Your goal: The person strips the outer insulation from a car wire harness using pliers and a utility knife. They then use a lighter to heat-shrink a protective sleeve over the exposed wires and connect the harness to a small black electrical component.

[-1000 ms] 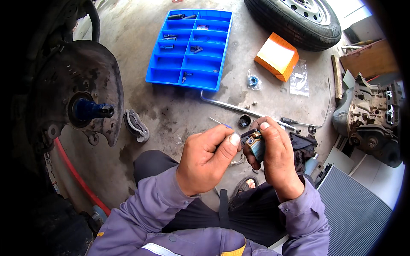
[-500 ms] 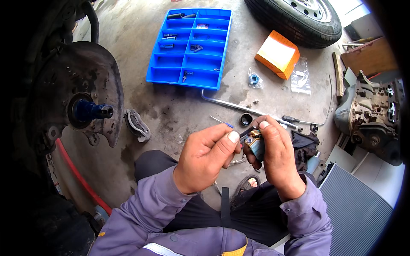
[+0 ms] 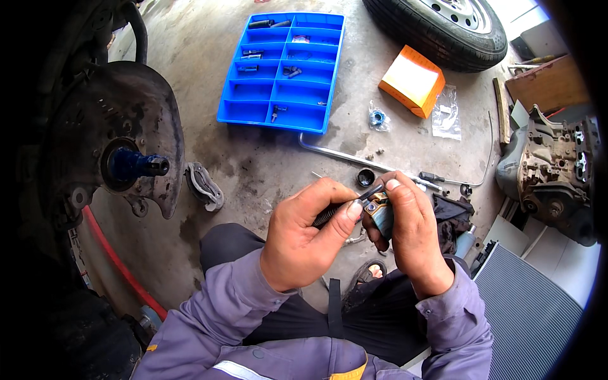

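My left hand point(image 3: 307, 237) is closed on a dark coiled spring point(image 3: 325, 216), with the thumb pressed along it and its dark end reaching toward the metal part. My right hand point(image 3: 411, 231) grips a small metal part point(image 3: 382, 220) with a brassy fitting and bluish-grey body, thumb on top and fingertips below. Both hands meet in front of me above my lap, almost touching. Behind them on the floor are a black cap point(image 3: 365, 177) and a long bent metal bar point(image 3: 342, 158).
A wheel hub point(image 3: 136, 164) rises at left beside a red hose point(image 3: 111, 253). Ahead lie a blue compartment tray point(image 3: 247, 114), orange box point(image 3: 411, 80), plastic bags point(image 3: 446, 120) and tire point(image 3: 443, 50). An engine block point(image 3: 548, 177) and radiator point(image 3: 525, 304) sit at right.
My left fingers have shifted up and left, uncovering the coiled spring. Its dark end now lies over the metal part, which stays in my right hand.
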### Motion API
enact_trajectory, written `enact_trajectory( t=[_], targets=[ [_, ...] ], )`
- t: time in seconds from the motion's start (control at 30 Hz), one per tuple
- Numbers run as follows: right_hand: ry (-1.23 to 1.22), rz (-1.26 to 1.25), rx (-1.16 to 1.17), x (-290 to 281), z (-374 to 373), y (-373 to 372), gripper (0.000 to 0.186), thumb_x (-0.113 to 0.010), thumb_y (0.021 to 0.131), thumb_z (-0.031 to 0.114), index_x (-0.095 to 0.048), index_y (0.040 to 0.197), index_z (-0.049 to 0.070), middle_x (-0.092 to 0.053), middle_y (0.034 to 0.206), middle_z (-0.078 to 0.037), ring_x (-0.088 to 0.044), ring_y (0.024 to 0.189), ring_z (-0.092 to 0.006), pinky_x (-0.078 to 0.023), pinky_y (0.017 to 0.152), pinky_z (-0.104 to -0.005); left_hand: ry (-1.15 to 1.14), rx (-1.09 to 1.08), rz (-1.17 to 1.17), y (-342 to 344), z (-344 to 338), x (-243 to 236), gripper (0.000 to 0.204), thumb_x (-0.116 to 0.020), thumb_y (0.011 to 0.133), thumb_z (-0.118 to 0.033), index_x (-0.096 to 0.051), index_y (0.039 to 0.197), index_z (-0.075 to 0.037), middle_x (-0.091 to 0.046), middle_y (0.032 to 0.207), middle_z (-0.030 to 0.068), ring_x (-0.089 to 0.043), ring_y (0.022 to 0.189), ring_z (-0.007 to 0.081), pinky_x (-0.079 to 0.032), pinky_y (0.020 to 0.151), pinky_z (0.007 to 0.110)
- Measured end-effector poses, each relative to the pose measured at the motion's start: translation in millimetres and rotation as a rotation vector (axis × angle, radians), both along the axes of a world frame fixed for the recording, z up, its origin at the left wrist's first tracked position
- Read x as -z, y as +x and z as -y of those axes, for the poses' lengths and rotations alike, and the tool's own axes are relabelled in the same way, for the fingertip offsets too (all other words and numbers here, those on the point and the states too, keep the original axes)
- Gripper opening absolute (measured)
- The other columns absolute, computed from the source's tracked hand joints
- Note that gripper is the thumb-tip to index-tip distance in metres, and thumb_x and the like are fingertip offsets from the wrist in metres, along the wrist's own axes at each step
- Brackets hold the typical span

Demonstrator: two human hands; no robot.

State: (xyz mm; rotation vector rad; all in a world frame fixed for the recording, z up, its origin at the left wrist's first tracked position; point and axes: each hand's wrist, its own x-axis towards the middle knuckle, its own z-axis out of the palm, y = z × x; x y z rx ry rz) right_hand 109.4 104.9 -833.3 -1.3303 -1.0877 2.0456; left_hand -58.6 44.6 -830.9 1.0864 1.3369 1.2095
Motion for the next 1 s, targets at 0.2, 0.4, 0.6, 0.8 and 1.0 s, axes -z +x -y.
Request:
enact_trajectory(
  t=[0.2,0.4,0.6,0.8,1.0],
  targets=[
    [0.002,-0.003,-0.014,2,-1,1,0.033,-0.039,0.107,0.033,-0.055,0.1,0.005,-0.055,0.062,-0.002,-0.047,0.048,-0.0078,-0.035,0.045,-0.0234,0.058,-0.013,0.004,1,-1,1,0.009,-0.064,0.095,-0.002,-0.064,0.102,0.003,-0.06,0.085,0.0062,-0.055,0.074,0.0071,-0.044,0.063,0.023],
    [-0.003,0.014,0.041,1,-3,-3,0.035,-0.041,0.104,0.034,-0.056,0.097,0.004,-0.056,0.064,-0.007,-0.048,0.047,-0.0127,-0.04,0.044,-0.0257,0.032,-0.011,-0.003,0,-2,0,0.008,-0.064,0.094,-0.002,-0.064,0.101,0.003,-0.059,0.083,0.0064,-0.053,0.072,0.0075,-0.043,0.062,0.024],
    [0.333,0.03,-0.04,-14,-25,25,0.071,-0.086,0.074,0.047,-0.062,0.12,-0.003,-0.061,0.099,-0.007,-0.061,0.09,-0.0156,-0.049,0.084,-0.0308,-0.087,0.092,-0.099,-9,-2,-9,0.008,-0.064,0.095,-0.005,-0.064,0.098,0.003,-0.059,0.077,0.0081,-0.053,0.067,0.0104,-0.043,0.059,0.028],
    [0.881,0.231,-0.471,-16,-27,27,0.036,-0.082,0.066,0.005,-0.074,0.101,0.008,-0.059,0.083,-0.007,-0.062,0.076,-0.0232,-0.049,0.065,-0.0339,-0.053,0.228,-0.171,-8,1,-9,0.009,-0.062,0.094,-0.006,-0.064,0.094,0.003,-0.058,0.074,0.0074,-0.052,0.065,0.0109,-0.042,0.059,0.027],
    [1.105,0.348,-0.484,-18,-22,26,0.035,-0.082,0.06,0.012,-0.07,0.093,0.01,-0.055,0.079,-0.005,-0.062,0.07,-0.025,-0.049,0.059,-0.036,-0.079,0.267,-0.177,-7,0,-12,0.012,-0.062,0.095,-0.01,-0.063,0.096,0.002,-0.058,0.074,0.013,-0.056,0.063,0.0188,-0.044,0.059,0.033]
  ],
)
